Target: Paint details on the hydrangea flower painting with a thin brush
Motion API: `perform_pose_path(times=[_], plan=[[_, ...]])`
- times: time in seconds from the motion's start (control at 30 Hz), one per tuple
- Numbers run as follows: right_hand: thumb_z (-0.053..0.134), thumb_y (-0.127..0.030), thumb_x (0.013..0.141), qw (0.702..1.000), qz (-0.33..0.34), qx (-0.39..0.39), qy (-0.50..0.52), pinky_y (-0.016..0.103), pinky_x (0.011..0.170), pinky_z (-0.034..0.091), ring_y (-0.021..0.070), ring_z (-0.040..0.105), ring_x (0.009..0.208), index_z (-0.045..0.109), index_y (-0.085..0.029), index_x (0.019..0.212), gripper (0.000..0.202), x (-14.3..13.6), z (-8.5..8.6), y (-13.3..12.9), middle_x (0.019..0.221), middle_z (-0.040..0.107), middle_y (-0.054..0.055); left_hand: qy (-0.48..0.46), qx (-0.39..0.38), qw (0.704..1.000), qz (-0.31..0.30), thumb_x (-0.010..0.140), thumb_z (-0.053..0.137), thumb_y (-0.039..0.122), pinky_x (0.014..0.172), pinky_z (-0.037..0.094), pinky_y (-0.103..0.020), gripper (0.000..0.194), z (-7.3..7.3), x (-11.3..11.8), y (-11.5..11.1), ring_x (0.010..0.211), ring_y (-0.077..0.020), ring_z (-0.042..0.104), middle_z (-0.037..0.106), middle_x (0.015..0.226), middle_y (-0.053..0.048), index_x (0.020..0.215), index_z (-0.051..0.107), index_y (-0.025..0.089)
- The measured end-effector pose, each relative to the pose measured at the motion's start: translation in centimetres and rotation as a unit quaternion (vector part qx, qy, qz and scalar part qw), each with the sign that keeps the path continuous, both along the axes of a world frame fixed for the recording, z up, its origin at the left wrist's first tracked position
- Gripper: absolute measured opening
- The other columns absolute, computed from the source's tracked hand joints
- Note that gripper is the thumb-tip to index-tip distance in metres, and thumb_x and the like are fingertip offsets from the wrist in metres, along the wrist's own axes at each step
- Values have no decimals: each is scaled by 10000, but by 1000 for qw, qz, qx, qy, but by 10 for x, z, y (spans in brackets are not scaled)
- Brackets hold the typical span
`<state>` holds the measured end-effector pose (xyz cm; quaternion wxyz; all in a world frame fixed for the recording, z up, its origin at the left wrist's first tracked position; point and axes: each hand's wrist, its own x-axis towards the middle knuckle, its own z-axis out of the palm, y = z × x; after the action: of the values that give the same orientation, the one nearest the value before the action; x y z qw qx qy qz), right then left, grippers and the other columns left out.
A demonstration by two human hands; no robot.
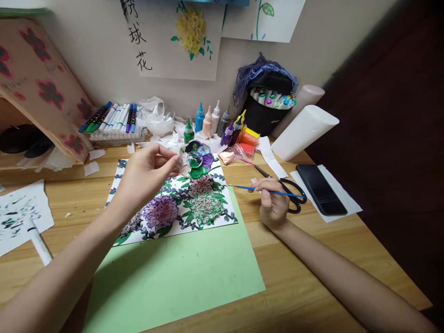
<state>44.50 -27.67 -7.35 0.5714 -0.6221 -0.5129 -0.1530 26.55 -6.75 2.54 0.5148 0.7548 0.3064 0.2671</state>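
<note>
My left hand (154,173) is closed on the edge of a small flower-shaped paint palette (198,159), its wells smeared with green, purple, black and pale blue. It holds the palette above the far part of a flower painting (173,208). The painting shows purple, black and green speckled blossoms with dark green leaves, partly covered by my left hand and forearm. A thin blue paintbrush (263,190) is pinched in my right hand (274,203). The brush tip points left, near the painting's right edge. Green paper (180,282) lies under the painting.
Behind stand several paint bottles (207,121), a marker set (116,119) and a black marker case (267,115). Black-handled scissors (294,192) lie beside my right hand, with a phone (321,189) further right. Paint-smeared paper (21,217) is at left.
</note>
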Motion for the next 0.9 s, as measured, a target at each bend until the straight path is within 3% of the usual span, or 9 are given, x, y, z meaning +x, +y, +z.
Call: perform_pose_path(times=[0.3,0.9], plan=[[439,-131,845,998,16,-58,-9,373,716,467,177,570,728,543,-232,848,146,0,-1,-2,752,593,6,3,5,1000,5,733,676,350,633,590,-281,198,2,0,0,637,-157,665,681,694,-21,757,580,179],[419,-178,853,999,2,-37,-3,366,685,484,174,576,706,525,-239,829,125,1,-3,-2,716,583,-1,3,3,1000,6,729,679,333,642,595,-263,197,4,0,1,637,-148,667,682,705,-22,749,572,169]])
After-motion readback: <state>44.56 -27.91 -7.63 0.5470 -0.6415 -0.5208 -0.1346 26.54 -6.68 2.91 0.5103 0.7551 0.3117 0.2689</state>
